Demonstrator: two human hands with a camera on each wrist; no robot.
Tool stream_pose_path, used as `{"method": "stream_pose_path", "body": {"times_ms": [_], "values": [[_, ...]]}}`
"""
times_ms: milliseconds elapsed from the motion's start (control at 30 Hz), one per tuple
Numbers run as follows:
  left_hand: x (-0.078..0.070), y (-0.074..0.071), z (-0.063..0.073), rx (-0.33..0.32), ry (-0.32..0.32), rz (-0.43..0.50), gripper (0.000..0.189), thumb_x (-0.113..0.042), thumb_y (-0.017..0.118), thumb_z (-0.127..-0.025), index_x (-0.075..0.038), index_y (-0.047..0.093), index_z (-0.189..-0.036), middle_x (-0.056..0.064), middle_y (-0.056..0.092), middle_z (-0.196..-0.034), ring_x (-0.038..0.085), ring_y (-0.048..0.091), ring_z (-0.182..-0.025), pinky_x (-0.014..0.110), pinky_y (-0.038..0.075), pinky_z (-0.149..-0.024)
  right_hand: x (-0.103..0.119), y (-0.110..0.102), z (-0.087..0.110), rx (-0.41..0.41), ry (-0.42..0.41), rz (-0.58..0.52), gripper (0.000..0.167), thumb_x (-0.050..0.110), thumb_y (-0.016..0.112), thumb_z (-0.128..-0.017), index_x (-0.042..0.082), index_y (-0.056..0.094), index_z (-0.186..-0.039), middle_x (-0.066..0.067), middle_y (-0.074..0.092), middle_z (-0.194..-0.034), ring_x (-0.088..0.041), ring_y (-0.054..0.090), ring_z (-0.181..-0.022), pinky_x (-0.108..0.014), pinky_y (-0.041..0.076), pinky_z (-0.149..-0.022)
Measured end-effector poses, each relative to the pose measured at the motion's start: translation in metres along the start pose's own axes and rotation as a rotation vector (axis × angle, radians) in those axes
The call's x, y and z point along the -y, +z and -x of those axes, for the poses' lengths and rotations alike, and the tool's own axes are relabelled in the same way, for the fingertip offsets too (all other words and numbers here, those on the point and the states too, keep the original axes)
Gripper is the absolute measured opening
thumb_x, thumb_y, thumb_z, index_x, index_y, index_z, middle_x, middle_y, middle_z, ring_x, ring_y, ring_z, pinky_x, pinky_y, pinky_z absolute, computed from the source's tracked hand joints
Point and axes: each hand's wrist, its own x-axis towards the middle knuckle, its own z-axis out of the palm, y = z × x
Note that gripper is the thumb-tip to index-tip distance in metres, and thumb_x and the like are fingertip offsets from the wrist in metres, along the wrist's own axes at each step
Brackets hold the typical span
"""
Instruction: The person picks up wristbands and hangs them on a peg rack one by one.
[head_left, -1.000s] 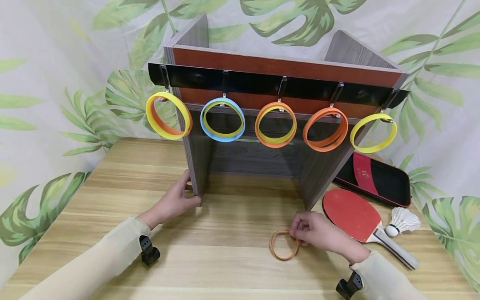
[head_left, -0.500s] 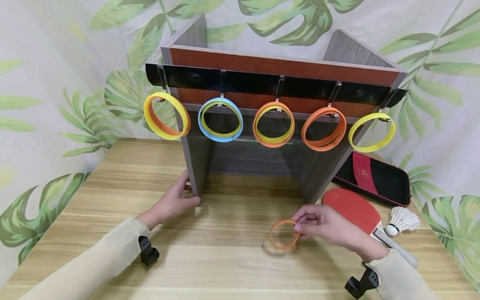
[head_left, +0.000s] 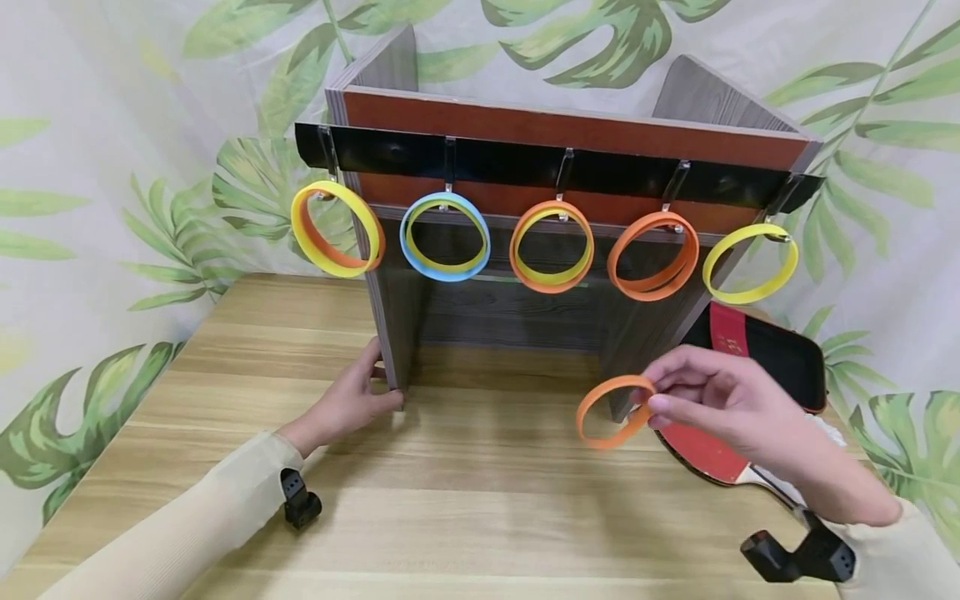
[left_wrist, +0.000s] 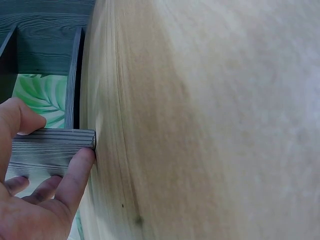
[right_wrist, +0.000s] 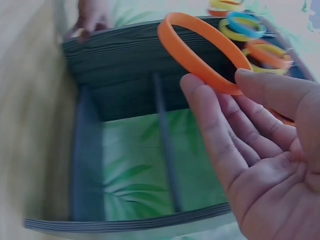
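In my right hand (head_left: pixel 738 408) I pinch an orange silicone wristband (right_wrist: pixel 192 62) between thumb and fingertips. It hangs in the air in front of the shelf's right side panel (head_left: pixel 637 354). My left hand (head_left: pixel 352 404) grips the lower front edge of the grey wooden shelf's left side panel (left_wrist: pixel 65 137), thumb and fingers on opposite faces. Along the shelf's front runs a black strip (head_left: pixel 510 162) with several clear hooks. From them hang wristbands: yellow with orange (head_left: pixel 303 237), blue with yellow (head_left: pixel 408 250), orange with yellow (head_left: pixel 515 246), orange (head_left: pixel 615 262) and yellow (head_left: pixel 712 271).
Right of the shelf lie a red table tennis bat (head_left: pixel 701 454) and a black case (head_left: pixel 787 358) with a red band. The shuttlecock (head_left: pixel 832 431) is mostly hidden behind my right hand. A leaf-patterned cloth (head_left: pixel 112 167) hangs behind the wooden table (head_left: pixel 480 500).
My right hand has lifted the orange wristband off the table and carried it up and to the right. My left hand keeps its grip on the panel.
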Motion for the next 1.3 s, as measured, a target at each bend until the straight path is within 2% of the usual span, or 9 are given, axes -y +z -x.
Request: {"method": "stream_pose_path", "body": {"times_ms": [100, 233, 400, 533, 633, 733, 833, 1067, 1300], "values": [[-0.001, 0.001, -0.001, 0.002, -0.001, 0.003, 0.087, 0.005, 0.069, -0.089, -0.008, 0.026, -0.163, 0.03, 0.048, -0.151, 0.048, 0.061, -0.123, 0.05, 0.055, -0.096, 0.01, -0.008, 0.004, -0.064, -0.081, -0.036, 0.032, -0.023, 0.056, -0.093, -0.006, 0.064, -0.118, -0.009, 0.08, -0.107, -0.017, 0.077, -0.088, -0.028, 0.063, -0.08], [-0.002, 0.001, 0.0, 0.013, -0.027, 0.005, 0.088, 0.004, 0.069, -0.09, -0.009, 0.023, -0.165, 0.029, 0.047, -0.152, 0.047, 0.06, -0.125, 0.041, 0.055, -0.093, 0.023, -0.017, 0.008, -0.199, -0.164, -0.102, 0.034, -0.028, 0.051, -0.092, -0.01, 0.062, -0.117, -0.013, 0.08, -0.109, -0.02, 0.078, -0.088, -0.028, 0.063, -0.08], [-0.004, 0.002, 0.0, 0.015, -0.031, 0.001, 0.088, 0.003, 0.069, -0.091, -0.009, 0.022, -0.165, 0.029, 0.046, -0.152, 0.047, 0.059, -0.125, 0.036, 0.056, -0.091, 0.032, -0.027, 0.006, -0.354, -0.338, -0.39, 0.033, -0.031, 0.038, -0.095, -0.019, 0.058, -0.117, -0.027, 0.076, -0.109, -0.033, 0.078, -0.1, -0.036, 0.064, -0.082], [-0.002, 0.003, 0.0, 0.006, -0.013, -0.005, 0.087, 0.002, 0.069, -0.091, -0.008, 0.023, -0.164, 0.029, 0.047, -0.151, 0.047, 0.06, -0.123, 0.037, 0.056, -0.09, 0.036, -0.033, 0.002, -0.476, -0.447, -0.553, 0.028, -0.025, 0.039, -0.098, -0.023, 0.054, -0.121, -0.032, 0.073, -0.109, -0.037, 0.077, -0.099, -0.038, 0.064, -0.083], [0.0, 0.002, 0.002, 0.005, -0.016, -0.005, 0.088, 0.003, 0.07, -0.091, -0.009, 0.023, -0.165, 0.029, 0.046, -0.152, 0.047, 0.059, -0.123, 0.04, 0.056, -0.091, 0.038, -0.033, -0.002, -0.589, -0.437, -0.564, 0.025, -0.021, 0.043, -0.099, -0.021, 0.055, -0.121, -0.03, 0.074, -0.107, -0.034, 0.077, -0.094, -0.036, 0.064, -0.081], [0.002, 0.0, 0.004, 0.013, -0.034, -0.005, 0.09, 0.004, 0.07, -0.091, -0.011, 0.021, -0.166, 0.028, 0.044, -0.154, 0.048, 0.058, -0.125, 0.043, 0.056, -0.093, 0.038, -0.034, -0.006, -0.642, -0.4, -0.565, 0.022, -0.02, 0.045, -0.1, -0.018, 0.057, -0.119, -0.026, 0.076, -0.105, -0.032, 0.079, -0.091, -0.035, 0.063, -0.08], [0.002, -0.002, 0.004, 0.026, -0.034, 0.001, 0.091, 0.002, 0.069, -0.092, -0.012, 0.019, -0.166, 0.028, 0.043, -0.154, 0.048, 0.058, -0.126, 0.041, 0.057, -0.091, 0.037, -0.035, -0.009, -0.662, -0.373, -0.577, 0.021, -0.019, 0.047, -0.1, -0.017, 0.058, -0.117, -0.025, 0.076, -0.101, -0.032, 0.079, -0.089, -0.034, 0.063, -0.079], [0.002, -0.003, 0.004, -0.002, -0.018, -0.013, 0.086, 0.005, 0.069, -0.091, -0.009, 0.025, -0.164, 0.028, 0.046, -0.152, 0.046, 0.06, -0.123, 0.033, 0.056, -0.088, 0.033, -0.035, -0.014, -0.737, -0.307, -0.55, 0.017, -0.015, 0.053, -0.099, -0.015, 0.061, -0.114, -0.022, 0.077, -0.099, -0.029, 0.079, -0.083, -0.032, 0.064, -0.077], [-0.002, 0.0, 0.0, 0.0, -0.006, 0.0, 0.086, 0.004, 0.07, -0.09, -0.008, 0.026, -0.163, 0.029, 0.048, -0.15, 0.047, 0.061, -0.123, 0.034, 0.056, -0.087, 0.027, -0.034, -0.008, -0.725, -0.287, -0.528, 0.017, -0.014, 0.051, -0.101, -0.015, 0.062, -0.114, -0.022, 0.078, -0.102, -0.026, 0.078, -0.083, -0.03, 0.064, -0.076]]}}
